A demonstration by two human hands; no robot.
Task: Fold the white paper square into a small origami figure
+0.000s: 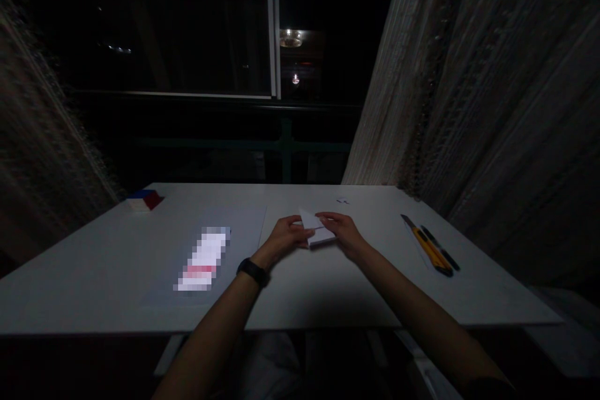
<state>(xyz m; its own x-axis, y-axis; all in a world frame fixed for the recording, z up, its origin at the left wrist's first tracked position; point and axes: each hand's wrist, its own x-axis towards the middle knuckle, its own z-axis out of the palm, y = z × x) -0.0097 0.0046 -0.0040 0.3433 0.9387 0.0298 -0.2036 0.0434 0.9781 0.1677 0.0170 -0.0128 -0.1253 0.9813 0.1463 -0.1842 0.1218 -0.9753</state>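
Observation:
Between my two hands is a small piece of folded white paper (320,235), held just above the middle of the table. My left hand (287,234), with a dark band on its wrist, grips the paper's left side, thumb on top. At the upper right edge, the fingers of my right hand (344,230) are closed on the same paper. A crease or flap line runs across it. The undersides of the fingers are hidden.
A lit phone (204,259) lies on a white sheet (250,219) at left. Behind it stands a red, white and blue block (144,200). To the right are a yellow utility knife (430,250) and a dark pen (440,249). Small scraps (343,200) lie near the back edge of the white table (84,275).

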